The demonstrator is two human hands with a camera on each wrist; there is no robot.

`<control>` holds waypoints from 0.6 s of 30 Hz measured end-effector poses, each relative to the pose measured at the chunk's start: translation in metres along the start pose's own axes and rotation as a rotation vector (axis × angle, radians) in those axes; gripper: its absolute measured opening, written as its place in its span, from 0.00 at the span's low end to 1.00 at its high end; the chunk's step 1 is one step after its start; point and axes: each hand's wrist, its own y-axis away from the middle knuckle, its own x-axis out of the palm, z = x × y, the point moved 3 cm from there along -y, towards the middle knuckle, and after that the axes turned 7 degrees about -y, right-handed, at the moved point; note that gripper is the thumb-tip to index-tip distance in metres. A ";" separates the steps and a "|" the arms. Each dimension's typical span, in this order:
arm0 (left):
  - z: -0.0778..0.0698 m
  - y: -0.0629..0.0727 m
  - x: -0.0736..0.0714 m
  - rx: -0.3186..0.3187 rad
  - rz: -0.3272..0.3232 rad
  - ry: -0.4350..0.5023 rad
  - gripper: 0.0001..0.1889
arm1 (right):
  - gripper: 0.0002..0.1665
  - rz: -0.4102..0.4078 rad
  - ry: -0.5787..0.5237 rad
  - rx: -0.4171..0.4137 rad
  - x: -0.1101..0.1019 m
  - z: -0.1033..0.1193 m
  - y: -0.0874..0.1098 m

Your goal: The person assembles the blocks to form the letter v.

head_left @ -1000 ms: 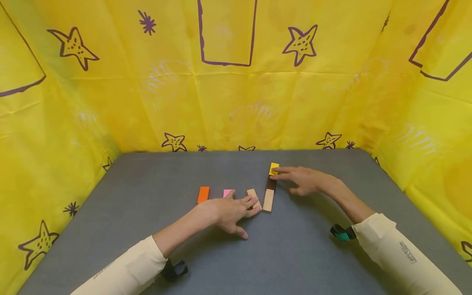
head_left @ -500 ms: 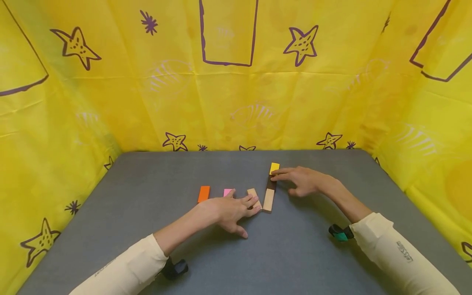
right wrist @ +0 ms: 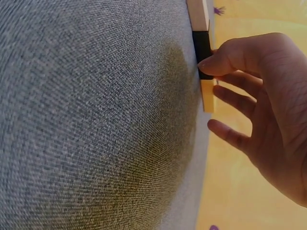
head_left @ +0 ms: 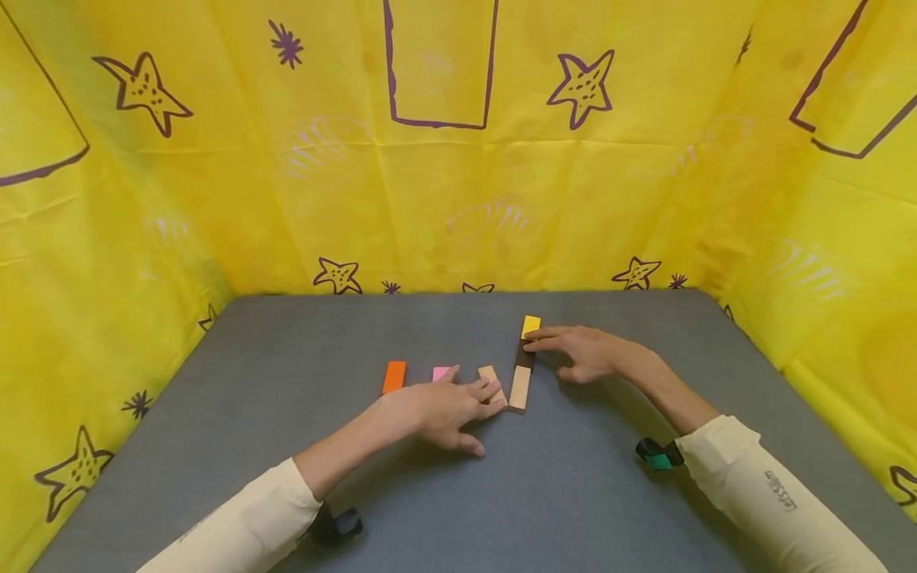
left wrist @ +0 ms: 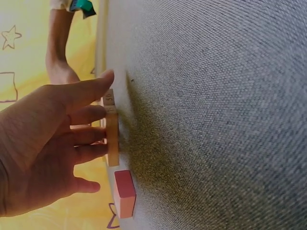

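Observation:
In the head view, my left hand (head_left: 451, 410) is spread over the table, its fingertips resting on a slanted plain wood block (head_left: 489, 376). The lower corner of that block meets the end of a second plain wood block (head_left: 520, 388). This second block lies in line with a dark brown block (head_left: 525, 354) and a yellow block (head_left: 531, 325). My right hand (head_left: 591, 350) reaches in from the right, fingers extended, with fingertips on the yellow and dark brown blocks. A pink block (head_left: 440, 373) is partly hidden behind my left hand.
An orange block (head_left: 394, 377) lies left of the pink one. The grey table (head_left: 573, 493) is enclosed at the back and sides by yellow cloth (head_left: 444, 215) with starfish drawings. A dark strap hangs from each wrist.
Almost nothing differs. Both hands stay at the same blocks, and the blocks lie as before; the head view has shifted slightly.

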 end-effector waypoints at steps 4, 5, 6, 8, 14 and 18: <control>0.001 0.002 -0.003 0.010 -0.062 -0.005 0.39 | 0.40 0.001 -0.004 0.006 -0.001 -0.001 0.000; 0.002 0.002 -0.004 0.006 -0.076 0.005 0.38 | 0.40 -0.001 0.000 0.002 0.000 -0.001 -0.001; 0.004 0.003 -0.005 0.003 -0.090 0.014 0.36 | 0.40 -0.002 -0.003 0.005 -0.001 -0.001 -0.001; 0.007 0.006 -0.009 -0.008 -0.127 0.035 0.34 | 0.40 -0.008 -0.002 0.008 0.000 -0.001 -0.002; 0.025 0.022 -0.018 -0.069 -0.249 0.080 0.30 | 0.38 -0.006 -0.011 0.016 0.000 -0.001 -0.003; 0.043 0.036 -0.015 -0.119 -0.289 0.107 0.30 | 0.38 0.005 -0.011 0.022 -0.001 -0.002 -0.003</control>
